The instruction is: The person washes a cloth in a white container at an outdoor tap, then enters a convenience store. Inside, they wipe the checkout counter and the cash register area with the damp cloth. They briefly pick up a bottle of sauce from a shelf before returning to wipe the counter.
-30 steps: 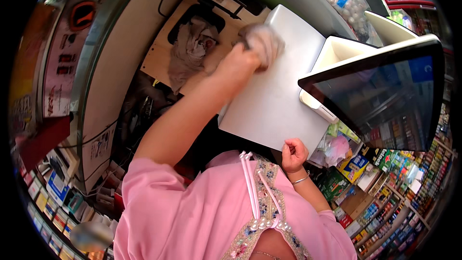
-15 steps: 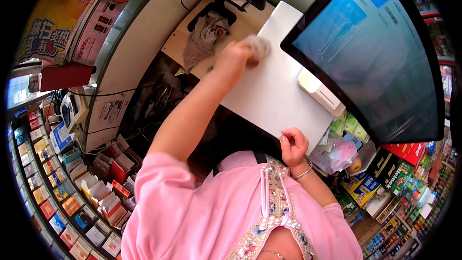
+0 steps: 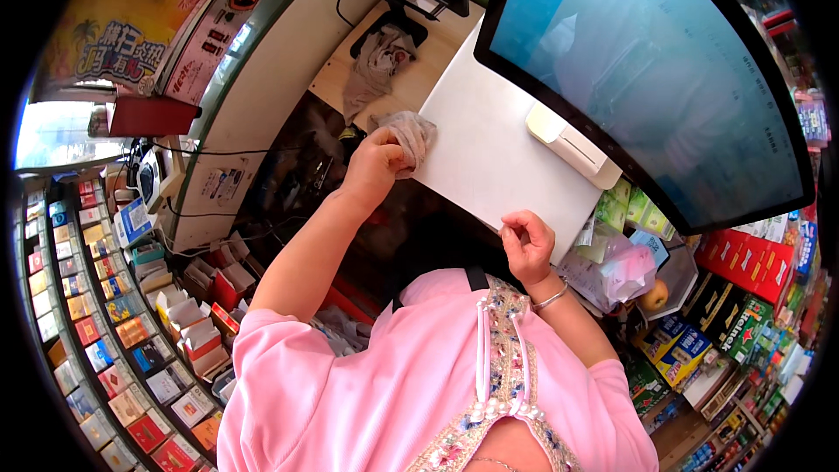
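My left hand point(image 3: 374, 166) is closed round a crumpled greyish cloth point(image 3: 414, 138), at the left edge of the white counter top point(image 3: 489, 149). Part of the cloth hangs beyond the fingers, against the counter's edge. In front of my chest, near the counter's near right corner, my right hand point(image 3: 528, 245) is raised with curled fingers and nothing visible in them. A bracelet circles that wrist. On the wooden board point(image 3: 336, 70) beyond the left hand lies a crumpled grey-brown bag or cloth point(image 3: 377, 65), partly over a black stand.
A large monitor point(image 3: 647, 79) overhangs the counter's right side, beside a small white device point(image 3: 572, 144). Plastic bags point(image 3: 625, 275) and a round fruit point(image 3: 654, 297) sit at the right. Racks of small boxes point(image 3: 114, 323) fill the left. Cables point(image 3: 227, 152) cross the side panel.
My left hand has drawn the cloth back and left, from the far part of the counter to its left edge. The right hand stays nearly in place. The view has shifted slightly.
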### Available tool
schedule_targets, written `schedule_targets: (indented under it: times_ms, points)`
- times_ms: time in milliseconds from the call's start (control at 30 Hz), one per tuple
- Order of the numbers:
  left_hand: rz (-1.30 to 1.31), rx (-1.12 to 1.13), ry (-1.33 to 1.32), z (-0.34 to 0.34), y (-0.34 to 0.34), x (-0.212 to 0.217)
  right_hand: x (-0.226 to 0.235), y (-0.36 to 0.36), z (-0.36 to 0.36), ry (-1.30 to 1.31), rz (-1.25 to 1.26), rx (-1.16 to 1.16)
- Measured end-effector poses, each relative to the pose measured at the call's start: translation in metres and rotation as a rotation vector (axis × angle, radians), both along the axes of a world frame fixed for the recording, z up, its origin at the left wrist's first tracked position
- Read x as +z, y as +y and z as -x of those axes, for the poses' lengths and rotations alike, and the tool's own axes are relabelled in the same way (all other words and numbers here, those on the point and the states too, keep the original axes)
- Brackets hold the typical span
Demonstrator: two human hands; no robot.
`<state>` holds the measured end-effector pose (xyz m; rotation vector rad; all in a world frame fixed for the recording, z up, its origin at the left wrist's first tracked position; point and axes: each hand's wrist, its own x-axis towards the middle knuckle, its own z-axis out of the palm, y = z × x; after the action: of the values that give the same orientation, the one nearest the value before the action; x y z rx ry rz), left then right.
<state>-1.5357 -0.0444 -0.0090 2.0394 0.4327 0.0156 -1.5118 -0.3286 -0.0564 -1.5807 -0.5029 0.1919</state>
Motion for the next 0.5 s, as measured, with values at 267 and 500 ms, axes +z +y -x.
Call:
schedule_targets:
  times_ms: [267,500]
  points:
    - [0.153,-0.004,-0.186,-0.142,0.015,-0.061,0.006,0.009,0.002,-0.063,0.095,-0.074]
    - [-0.093,-0.251,-0.198,-0.114,0.026,-0.043,0.005,0.011,0.005,0.028,0.136,-0.220]
